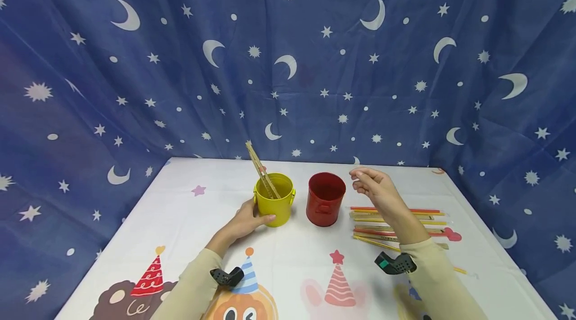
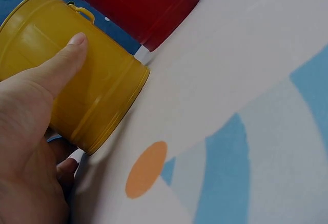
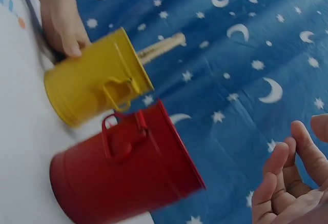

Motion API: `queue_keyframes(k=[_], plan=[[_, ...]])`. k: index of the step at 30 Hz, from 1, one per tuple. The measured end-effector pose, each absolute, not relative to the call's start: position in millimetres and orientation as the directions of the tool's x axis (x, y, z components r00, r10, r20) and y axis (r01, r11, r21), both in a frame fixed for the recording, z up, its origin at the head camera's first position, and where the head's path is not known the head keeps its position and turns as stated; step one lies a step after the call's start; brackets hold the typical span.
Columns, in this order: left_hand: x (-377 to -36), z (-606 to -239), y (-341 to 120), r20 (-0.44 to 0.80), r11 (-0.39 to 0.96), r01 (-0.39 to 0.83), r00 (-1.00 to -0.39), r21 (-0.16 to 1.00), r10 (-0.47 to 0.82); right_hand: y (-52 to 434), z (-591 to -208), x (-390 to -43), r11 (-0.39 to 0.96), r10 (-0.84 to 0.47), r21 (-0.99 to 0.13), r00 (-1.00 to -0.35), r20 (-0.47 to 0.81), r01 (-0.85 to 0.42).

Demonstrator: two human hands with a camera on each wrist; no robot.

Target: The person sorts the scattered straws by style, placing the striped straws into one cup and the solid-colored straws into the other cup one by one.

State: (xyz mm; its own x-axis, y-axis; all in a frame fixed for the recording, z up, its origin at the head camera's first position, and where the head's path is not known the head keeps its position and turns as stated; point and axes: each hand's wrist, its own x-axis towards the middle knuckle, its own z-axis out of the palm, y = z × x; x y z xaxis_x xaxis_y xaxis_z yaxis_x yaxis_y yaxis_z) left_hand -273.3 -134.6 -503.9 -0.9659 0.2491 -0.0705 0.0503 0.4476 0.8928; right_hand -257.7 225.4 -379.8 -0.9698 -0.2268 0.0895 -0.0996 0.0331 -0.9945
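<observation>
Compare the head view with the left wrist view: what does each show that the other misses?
Only the head view shows the right hand raised and holding nothing, the straws lying on the table, and the sticks in the yellow cup. Only the left wrist view shows the orange dot printed on the cloth up close. Both show the left hand gripping the yellow cup, with the red cup beside it.

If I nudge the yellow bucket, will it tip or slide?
The yellow bucket looks like thin, light metal, so it would probably slide easily on the smooth tablecloth. The sticks leaning out might make it tip; the left hand steadies it.
</observation>
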Motion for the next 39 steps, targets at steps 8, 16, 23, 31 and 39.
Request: queue_keyframes(k=[8,16,23,31,39], plan=[[-273.1,-503.6,-132.8,-0.070,0.444,0.052,-0.965,0.894,0.253,265.2,-392.7,-247.5,0.017,-0.157,-0.986,-0.975,0.159,-0.163],[-274.6,-504.5,-133.9,-0.062,0.441,0.055,-0.967,0.896,0.246,290.3,-403.2,-254.2,0.221,-0.109,-0.949,-0.972,0.207,-0.227],[-274.1,-506.5,-133.3,-0.056,0.431,0.060,-0.966,0.900,0.252,317.5,-416.9,-262.4,0.381,-0.088,-0.910,-0.986,0.141,-0.164],[-272.6,-508.1,-133.9,-0.036,0.412,0.083,-0.961,0.908,0.273,334.7,-431.6,-268.8,0.498,-0.115,-0.857,-0.989,0.091,-0.137],[-274.2,-508.0,-133.8,-0.037,0.430,0.087,-0.961,0.899,0.273,345.4,-448.9,-272.7,0.588,-0.203,-0.781,-0.973,0.106,-0.208]])
